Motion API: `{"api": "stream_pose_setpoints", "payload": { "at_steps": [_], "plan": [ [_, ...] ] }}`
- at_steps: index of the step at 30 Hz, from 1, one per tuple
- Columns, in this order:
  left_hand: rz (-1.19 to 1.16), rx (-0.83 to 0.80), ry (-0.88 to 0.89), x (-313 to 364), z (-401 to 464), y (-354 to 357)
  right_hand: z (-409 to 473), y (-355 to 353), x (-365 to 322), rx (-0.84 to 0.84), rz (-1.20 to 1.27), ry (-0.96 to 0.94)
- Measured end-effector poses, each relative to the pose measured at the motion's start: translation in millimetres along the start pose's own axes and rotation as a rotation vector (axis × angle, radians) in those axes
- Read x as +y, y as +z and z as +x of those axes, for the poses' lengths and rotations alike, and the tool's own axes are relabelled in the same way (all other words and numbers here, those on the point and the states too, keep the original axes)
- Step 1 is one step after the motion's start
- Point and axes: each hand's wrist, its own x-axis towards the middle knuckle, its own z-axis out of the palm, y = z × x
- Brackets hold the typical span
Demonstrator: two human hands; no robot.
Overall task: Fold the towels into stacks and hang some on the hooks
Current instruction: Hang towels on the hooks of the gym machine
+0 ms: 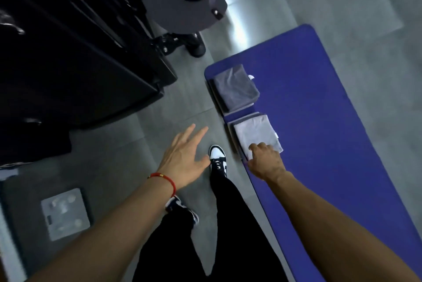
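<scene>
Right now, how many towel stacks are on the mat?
2: a dark grey stack at the blue mat's far end, and a light grey stack nearer, under the right hand.

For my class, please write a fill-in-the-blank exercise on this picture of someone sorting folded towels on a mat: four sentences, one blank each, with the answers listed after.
1. The two towel stacks lie on a mat whose colour is ____.
2. The right hand grips the ____ grey stack, the one nearer the person.
3. The dark grey stack is touched by ____ hand.
4. The left hand, its fingers spread, wears a ____ cord at the wrist.

Answers: blue; light; neither; red
</scene>
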Motion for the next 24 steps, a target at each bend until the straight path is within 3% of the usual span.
{"api": "stream_pose_setpoints", "payload": {
  "at_steps": [5, 10, 13, 17, 20, 24],
  "plan": [
    [0.062, -0.137, 0.027, -46, 119, 57, 99, 62, 27, -0.044, 0.128, 0.123],
    [-0.045, -0.037, 0.007, -103, 226, 118, 211, 130, 43, -0.014, 0.222, 0.152],
    [-0.019, 0.039, 0.061, -136, 271, 143, 277, 158, 52, -0.027, 0.132, 0.115],
    [0.061, 0.002, 0.133, -173, 315, 157, 349, 178, 65, 0.011, -0.084, -0.008],
    [0.057, -0.024, 0.125, -193, 335, 157, 378, 185, 64, 0.031, -0.205, -0.113],
    [0.071, -0.051, 0.133, -205, 344, 154, 391, 190, 63, 0.068, -0.241, -0.12]
  ]
}}
